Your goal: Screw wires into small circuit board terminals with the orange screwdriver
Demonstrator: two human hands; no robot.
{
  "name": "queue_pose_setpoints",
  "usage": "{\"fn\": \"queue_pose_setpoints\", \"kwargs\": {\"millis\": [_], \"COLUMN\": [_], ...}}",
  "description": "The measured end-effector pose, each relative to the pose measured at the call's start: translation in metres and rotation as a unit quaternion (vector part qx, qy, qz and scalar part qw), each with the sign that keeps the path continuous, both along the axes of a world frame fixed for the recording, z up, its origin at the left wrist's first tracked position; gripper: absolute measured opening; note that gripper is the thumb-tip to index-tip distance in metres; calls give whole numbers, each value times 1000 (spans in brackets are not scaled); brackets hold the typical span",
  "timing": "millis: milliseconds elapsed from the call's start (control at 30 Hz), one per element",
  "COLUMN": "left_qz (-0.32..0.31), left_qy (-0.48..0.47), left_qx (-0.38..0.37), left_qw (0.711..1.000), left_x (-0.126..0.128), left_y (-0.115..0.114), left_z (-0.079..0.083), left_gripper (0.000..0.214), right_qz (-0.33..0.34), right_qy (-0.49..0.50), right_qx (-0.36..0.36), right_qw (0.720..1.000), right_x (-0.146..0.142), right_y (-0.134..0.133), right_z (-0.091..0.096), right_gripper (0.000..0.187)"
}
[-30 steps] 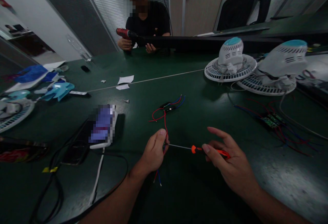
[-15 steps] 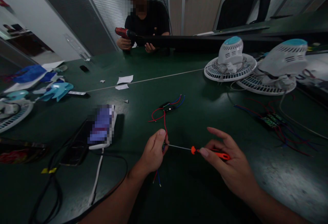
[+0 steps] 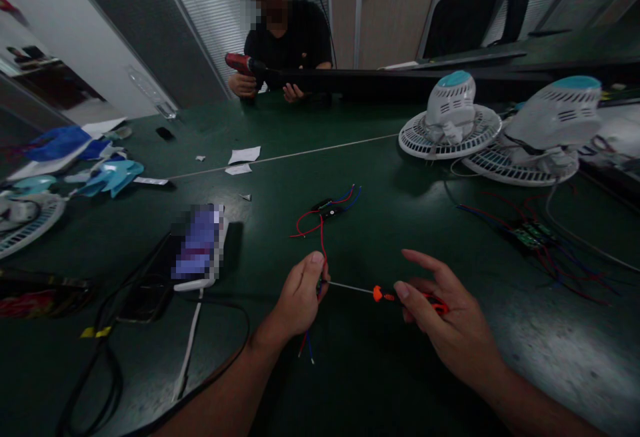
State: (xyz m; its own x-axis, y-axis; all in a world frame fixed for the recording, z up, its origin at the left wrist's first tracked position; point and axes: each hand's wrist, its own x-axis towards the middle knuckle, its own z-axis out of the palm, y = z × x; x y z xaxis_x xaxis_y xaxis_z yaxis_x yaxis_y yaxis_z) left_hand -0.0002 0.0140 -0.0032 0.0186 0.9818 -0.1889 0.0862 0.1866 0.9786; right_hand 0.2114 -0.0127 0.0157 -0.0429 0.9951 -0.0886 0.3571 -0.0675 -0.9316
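Observation:
My left hand (image 3: 301,296) is closed around a small circuit board (image 3: 319,284), mostly hidden by the fingers, with red and blue wires (image 3: 307,347) hanging out below. A red wire rises from the same hand toward two small black modules (image 3: 327,210) lying on the table. In my right hand (image 3: 445,310) is a screwdriver (image 3: 386,295) with an orange and black handle, gripped between thumb and fingers, the index finger stretched out. Its thin shaft points left, and the tip meets the board at my left fingers.
White fan heads (image 3: 450,124) stand at the back right, near several wired green circuit boards (image 3: 533,234). To the left lie a phone (image 3: 200,244), black cables (image 3: 107,357) and blue fan blades (image 3: 113,177). Across the green table (image 3: 280,124), a person holds a red drill (image 3: 239,62).
The fingers of my right hand have shifted along and around the screwdriver handle, the thumb slightly farther right. My left hand and the board stay in place.

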Motion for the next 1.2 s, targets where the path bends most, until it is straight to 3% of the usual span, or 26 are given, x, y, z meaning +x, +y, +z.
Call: {"fn": "queue_pose_setpoints", "kwargs": {"millis": [600,867,1200], "left_qz": [6,8,1], "left_qy": [-24,-18,-20], "left_qx": [-6,-12,-5], "left_qw": [1000,1000,1000], "left_x": [-1,0,0], "left_y": [0,0,1], "left_z": [-4,-2,-1], "left_gripper": [46,47,47], "right_qz": [1,16,9], "right_qy": [7,-42,-1], "right_qx": [42,-19,3], "right_qw": [999,999,1000], "right_x": [1,4,0], "right_y": [-1,-1,-2], "right_z": [-1,1,-1], "right_gripper": [48,47,49]}}
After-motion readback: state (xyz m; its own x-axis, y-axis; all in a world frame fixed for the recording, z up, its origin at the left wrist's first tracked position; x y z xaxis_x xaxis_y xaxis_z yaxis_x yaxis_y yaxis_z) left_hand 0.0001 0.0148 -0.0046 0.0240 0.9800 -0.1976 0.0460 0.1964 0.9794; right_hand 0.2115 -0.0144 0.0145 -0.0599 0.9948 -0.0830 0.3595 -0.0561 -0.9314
